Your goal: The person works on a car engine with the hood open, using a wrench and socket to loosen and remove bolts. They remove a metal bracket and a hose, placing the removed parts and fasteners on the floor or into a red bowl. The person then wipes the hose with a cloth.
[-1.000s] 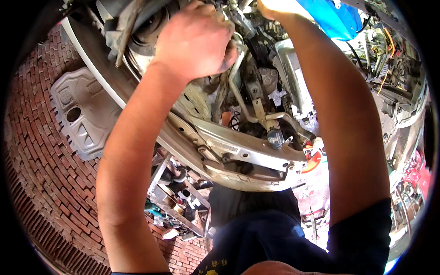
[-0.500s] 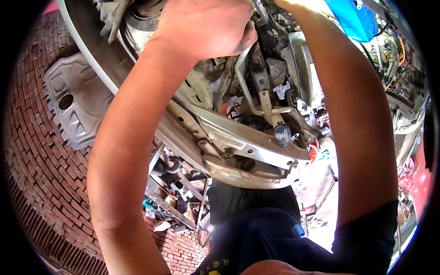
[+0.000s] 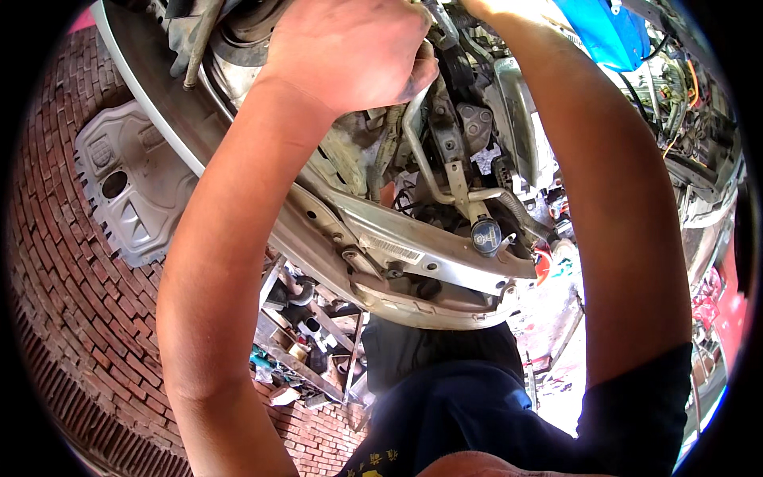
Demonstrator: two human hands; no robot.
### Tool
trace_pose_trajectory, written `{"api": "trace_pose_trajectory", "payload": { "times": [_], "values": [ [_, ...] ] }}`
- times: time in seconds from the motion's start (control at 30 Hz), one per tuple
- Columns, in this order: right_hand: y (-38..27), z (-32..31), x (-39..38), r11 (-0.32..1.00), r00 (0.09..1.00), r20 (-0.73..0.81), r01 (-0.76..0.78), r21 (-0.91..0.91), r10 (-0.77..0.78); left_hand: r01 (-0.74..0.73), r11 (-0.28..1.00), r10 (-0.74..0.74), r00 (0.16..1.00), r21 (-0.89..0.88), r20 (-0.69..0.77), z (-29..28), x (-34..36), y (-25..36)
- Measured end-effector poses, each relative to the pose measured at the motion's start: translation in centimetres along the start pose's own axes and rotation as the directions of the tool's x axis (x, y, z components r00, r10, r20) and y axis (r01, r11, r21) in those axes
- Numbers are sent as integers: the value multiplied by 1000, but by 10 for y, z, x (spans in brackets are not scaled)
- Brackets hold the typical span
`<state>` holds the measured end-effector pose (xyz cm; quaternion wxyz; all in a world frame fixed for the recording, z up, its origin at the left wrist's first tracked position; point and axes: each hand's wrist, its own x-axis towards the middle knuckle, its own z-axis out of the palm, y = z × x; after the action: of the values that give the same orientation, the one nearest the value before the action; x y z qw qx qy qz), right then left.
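Observation:
My left hand [image 3: 350, 54] reaches over the open engine bay of a car, fingers curled into a closed grip; whatever they hold is hidden behind the hand. Its thumb side lies close to the top of a bent metal pipe [image 3: 414, 131]. Of my right hand [image 3: 486, 8], only the wrist end shows at the upper edge, in bright light, and its fingers are out of sight. Below both hands are a round black cap [image 3: 486, 237], a dark metal bracket [image 3: 476, 126] and the pale metal front crossmember [image 3: 405, 238] of the car.
A grey moulded cover [image 3: 147, 203] leans by the brick paving [image 3: 63, 278] at left. Metal scrap and parts fill a rack [image 3: 314, 342] below the car's front. At upper right sit a blue bag-like object [image 3: 610, 36] and exposed wiring [image 3: 687, 103].
My left hand has shifted slightly left and down in the picture, still closed. My right wrist has moved a little to the left, and the view has shifted slightly.

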<state>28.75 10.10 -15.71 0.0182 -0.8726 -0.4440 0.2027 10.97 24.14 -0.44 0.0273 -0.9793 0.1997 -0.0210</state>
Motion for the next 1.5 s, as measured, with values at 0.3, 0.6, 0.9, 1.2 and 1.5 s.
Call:
{"api": "trace_pose_trajectory", "payload": {
  "times": [0.3, 0.6, 0.9, 1.2, 1.5],
  "values": [
    [0, 2, -2, 1000, 1000, 4, 0, 3, 0, 9, 1000, -9, 1000, 13, 21, 1, 2, 0],
    [-2, 0, -8, 1000, 1000, -5, -7, 19, 7, -1, 1000, 0, 999, -21, -48, 1, -1, 0],
    [-2, -2, -10, 1000, 1000, -10, -13, 28, 13, -4, 1000, 4, 1000, 15, -7, 0, 1, 1],
    [-2, -5, -13, 999, 1000, -9, -17, 28, 17, -33, 999, 33, 999, 23, -29, 2, 2, -1],
    [-4, -6, -14, 999, 1000, 6, -21, 31, 21, -43, 999, 43, 999, 31, -14, -3, 2, -1]
  ]
}}
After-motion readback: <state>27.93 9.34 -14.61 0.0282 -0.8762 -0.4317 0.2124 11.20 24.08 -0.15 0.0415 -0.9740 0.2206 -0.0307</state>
